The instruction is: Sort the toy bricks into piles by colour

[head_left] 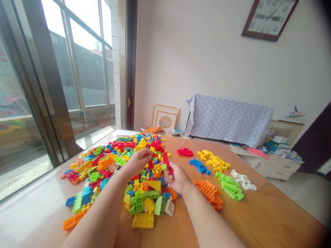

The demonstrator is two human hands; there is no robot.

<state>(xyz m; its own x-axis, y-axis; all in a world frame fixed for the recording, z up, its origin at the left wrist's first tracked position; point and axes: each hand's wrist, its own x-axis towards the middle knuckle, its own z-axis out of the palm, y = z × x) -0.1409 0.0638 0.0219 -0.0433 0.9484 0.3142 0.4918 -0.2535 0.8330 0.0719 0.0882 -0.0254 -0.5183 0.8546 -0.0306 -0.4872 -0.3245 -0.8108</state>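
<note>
My right hand (177, 178) is closed round red toy bricks (166, 159), which stand up above the fingers. A small lime green brick (163, 167) shows right beside them; whether it is joined on, I cannot tell. Over the middle of a big mixed heap of toy bricks (103, 163) hovers my left hand (139, 160), its fingers curled together and turned toward the right hand. What those fingers hold, if anything, is hidden. Below the hands lie a yellow plate brick (143, 221), a green brick (159, 205) and a white sloped brick (169, 208).
Sorted by colour on the right of the wooden table (261, 220) lie red (184, 152), blue (199, 166), yellow (216, 162), orange (209, 194), lime green (230, 186) and white bricks (243, 179). A glass window (85, 69) borders the left side.
</note>
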